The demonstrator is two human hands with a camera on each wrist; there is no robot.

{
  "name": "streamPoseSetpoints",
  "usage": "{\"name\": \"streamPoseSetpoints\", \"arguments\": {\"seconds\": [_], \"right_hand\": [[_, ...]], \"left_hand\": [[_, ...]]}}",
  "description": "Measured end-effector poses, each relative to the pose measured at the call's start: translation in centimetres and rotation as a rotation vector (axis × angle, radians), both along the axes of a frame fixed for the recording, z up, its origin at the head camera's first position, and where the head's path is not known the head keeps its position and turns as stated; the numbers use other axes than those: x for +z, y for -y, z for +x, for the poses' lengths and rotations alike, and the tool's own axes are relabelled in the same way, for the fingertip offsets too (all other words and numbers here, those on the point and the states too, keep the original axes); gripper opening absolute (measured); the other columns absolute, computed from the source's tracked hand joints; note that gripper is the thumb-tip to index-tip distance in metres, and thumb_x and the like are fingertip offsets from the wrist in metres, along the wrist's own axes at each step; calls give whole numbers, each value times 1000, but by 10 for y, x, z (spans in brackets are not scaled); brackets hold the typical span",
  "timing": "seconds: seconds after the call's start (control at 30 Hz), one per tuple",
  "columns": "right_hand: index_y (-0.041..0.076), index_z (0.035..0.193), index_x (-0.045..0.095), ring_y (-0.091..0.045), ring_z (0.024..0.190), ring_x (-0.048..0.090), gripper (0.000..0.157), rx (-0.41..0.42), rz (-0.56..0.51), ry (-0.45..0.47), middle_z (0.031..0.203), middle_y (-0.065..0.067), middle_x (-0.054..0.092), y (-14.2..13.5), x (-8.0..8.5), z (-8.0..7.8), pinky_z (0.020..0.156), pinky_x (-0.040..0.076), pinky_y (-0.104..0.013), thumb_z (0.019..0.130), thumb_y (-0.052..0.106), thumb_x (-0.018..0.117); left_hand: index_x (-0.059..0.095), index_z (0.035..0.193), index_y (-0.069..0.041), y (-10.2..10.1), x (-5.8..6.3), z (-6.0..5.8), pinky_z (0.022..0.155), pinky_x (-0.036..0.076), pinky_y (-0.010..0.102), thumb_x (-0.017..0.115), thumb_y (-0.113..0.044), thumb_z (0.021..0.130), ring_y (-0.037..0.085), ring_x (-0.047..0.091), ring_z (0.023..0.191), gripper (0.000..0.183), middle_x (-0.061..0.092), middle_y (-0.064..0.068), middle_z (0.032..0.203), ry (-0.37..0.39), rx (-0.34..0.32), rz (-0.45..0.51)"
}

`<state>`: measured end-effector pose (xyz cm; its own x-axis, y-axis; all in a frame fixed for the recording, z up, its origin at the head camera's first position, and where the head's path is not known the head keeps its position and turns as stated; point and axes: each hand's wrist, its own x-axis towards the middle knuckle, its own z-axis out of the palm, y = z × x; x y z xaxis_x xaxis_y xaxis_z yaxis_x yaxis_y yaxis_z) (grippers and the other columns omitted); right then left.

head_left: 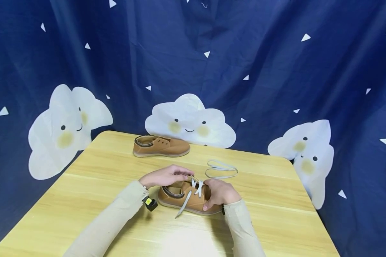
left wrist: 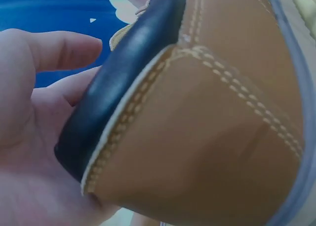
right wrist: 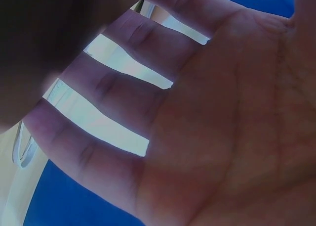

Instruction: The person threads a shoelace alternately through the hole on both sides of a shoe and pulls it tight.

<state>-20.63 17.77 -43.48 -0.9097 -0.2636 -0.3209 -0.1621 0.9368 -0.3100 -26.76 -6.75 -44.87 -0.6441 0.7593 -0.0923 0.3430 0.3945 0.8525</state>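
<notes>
A brown shoe (head_left: 193,204) with a dark collar lining sits in front of me, toe to the right. A pale flat shoelace (head_left: 197,186) crosses over its eyelets, and one loose end (head_left: 184,205) hangs down the near side. My right hand (head_left: 221,192) grips the toe, thumb on the near side; in the right wrist view its fingers (right wrist: 111,85) spread past the dark shoe. Reaching along the far side, my left hand (head_left: 167,176) has its fingertips by the tongue. The left wrist view shows its thumb (left wrist: 69,50) extended beside the dark collar (left wrist: 123,82).
A second brown shoe (head_left: 162,146), without a lace, stands at the back of the wooden table (head_left: 115,171). Another pale shoelace (head_left: 221,169) lies looped beyond my right hand. A dark blue curtain (head_left: 260,53) with cloud prints hangs around the table.
</notes>
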Motion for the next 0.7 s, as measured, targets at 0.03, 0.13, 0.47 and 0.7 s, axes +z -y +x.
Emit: {"name": "streamPoseSetpoints", "arguments": {"seconds": [0.03,0.13,0.47,0.7], "right_hand": [[8,145,56,-35,132,60,95,1,1,-2,146,-10,61,0,0,0,103,50,-62,64,31,100],[10,146,56,-34,132,60,95,2,10,-1,146,-9,61,0,-1,-1,103,50,-61,65,32,100],[3,150,50,-37,143,50,100,-4,-127,43,154,-15,53,-8,-2,0,114,45,-55,66,28,99],[-2,159,32,-43,149,40,116,29,-275,54,161,-24,41,-36,-4,7,121,35,-57,66,21,99]], "left_hand": [[54,149,-7,1,-1,0,119,42,50,48,-28,110,30,55,141,45,56,11,153,-1,2,2],[52,150,-4,2,-4,-1,119,42,49,47,-31,110,31,54,142,48,55,13,154,-19,-6,1],[35,161,-12,28,-13,3,120,39,52,53,-49,105,31,49,145,69,48,9,159,-47,14,-12],[37,159,-11,62,-29,21,117,41,58,82,-52,84,36,50,142,96,46,11,160,-166,108,-111]]}}
